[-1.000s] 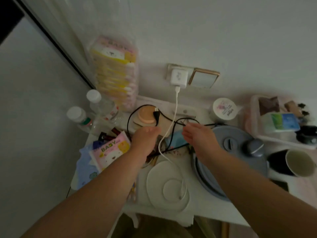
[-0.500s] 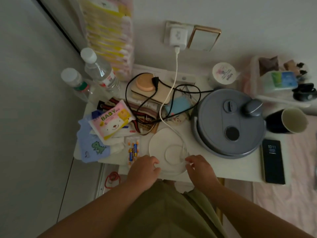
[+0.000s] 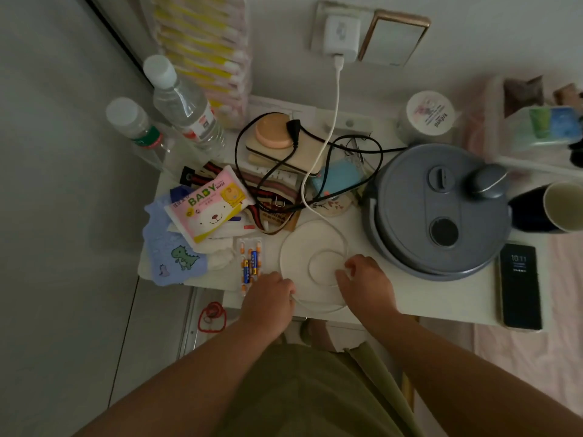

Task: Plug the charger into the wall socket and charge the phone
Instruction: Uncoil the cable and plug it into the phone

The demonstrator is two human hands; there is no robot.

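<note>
A: Status on charger (image 3: pixel 341 34)?
B: Seated in wall socket (image 3: pixel 320 29), white square block. Step one looks done.
A: Cable?
B: Thin white cable (image 3: pixel 331 127) draped down across clutter, over round white plate (image 3: pixel 295 247). Left hand (image 3: pixel 270 298) closed on cable near table edge; right hand (image 3: pixel 366 280) curled at plate, probably on plug end, cannot tell.
A: Phone?
B: Phone (image 3: pixel 520 285), flat glossy black slab, far right of table (image 3: pixel 441 298), well apart. Next: carry plug end over, align with port.
</note>
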